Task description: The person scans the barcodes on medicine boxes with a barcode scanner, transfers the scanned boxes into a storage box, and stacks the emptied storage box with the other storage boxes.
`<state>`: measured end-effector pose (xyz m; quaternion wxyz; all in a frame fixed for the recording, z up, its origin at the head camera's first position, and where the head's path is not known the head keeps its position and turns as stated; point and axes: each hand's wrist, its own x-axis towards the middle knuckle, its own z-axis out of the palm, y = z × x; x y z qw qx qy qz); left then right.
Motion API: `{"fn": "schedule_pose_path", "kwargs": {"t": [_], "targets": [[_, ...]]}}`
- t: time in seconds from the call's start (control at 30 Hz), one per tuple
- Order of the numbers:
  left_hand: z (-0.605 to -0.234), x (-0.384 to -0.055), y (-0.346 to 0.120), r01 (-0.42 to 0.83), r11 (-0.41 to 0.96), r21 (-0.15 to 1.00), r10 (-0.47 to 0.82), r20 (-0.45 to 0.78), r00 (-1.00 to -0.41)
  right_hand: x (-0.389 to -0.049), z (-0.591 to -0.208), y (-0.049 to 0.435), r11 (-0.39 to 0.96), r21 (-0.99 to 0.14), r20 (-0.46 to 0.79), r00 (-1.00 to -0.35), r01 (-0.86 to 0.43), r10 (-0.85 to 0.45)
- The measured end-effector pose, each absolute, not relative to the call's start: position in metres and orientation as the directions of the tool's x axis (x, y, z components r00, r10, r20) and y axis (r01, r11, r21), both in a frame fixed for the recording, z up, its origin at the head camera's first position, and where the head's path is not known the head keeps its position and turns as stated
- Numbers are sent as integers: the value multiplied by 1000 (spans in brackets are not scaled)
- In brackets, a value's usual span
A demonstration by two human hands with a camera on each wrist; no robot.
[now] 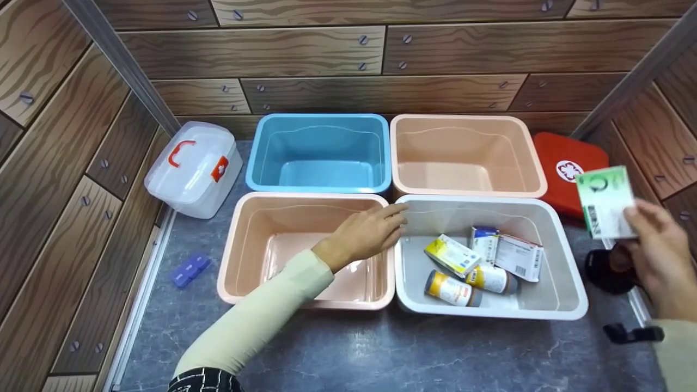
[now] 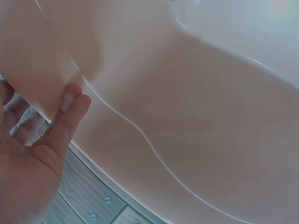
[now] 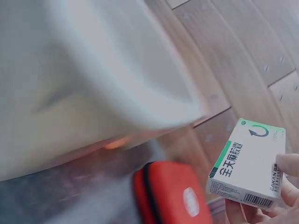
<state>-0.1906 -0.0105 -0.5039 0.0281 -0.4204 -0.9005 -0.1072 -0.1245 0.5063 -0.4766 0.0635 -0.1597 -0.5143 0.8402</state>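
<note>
My right hand (image 1: 664,256) pinches a green-and-white medicine box (image 1: 607,204) by one edge, off to the right of the grey-white tub (image 1: 572,288). The right wrist view shows the box's (image 3: 250,161) printed face and barcode side, with fingers behind it. My left hand (image 1: 365,231) hovers over the right side of the front pink tub (image 1: 239,245), fingers loosely extended near the rim it shares with the grey-white one. Inside the grey-white tub lie a yellow medicine box (image 1: 452,255), two more boxes, and two yellow-labelled bottles (image 1: 452,288).
Behind stand a blue tub (image 1: 318,139) and another pink tub (image 1: 463,139). A clear first-aid box (image 1: 190,169) and a purple pill case (image 1: 190,269) are at left. A red first-aid pouch (image 1: 566,190) and a dark object (image 1: 604,272) lie at right. Wood-patterned walls enclose three sides.
</note>
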Motion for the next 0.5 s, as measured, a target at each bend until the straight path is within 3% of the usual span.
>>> {"fn": "schedule_pose_path", "kwargs": {"t": [0.17,0.33,0.5], "targets": [[-503,-190,-11,758,624,191,749,131,-650,-153,-442,493,-363,-931,-158,-935,34,318],[-504,-191,-10,755,624,200,747,131,-652,-185,-422,470,-345,-939,-106,-953,2,284],[-504,-191,-10,754,629,191,745,129,-654,-215,-417,441,-217,-976,-69,-971,18,229]]}}
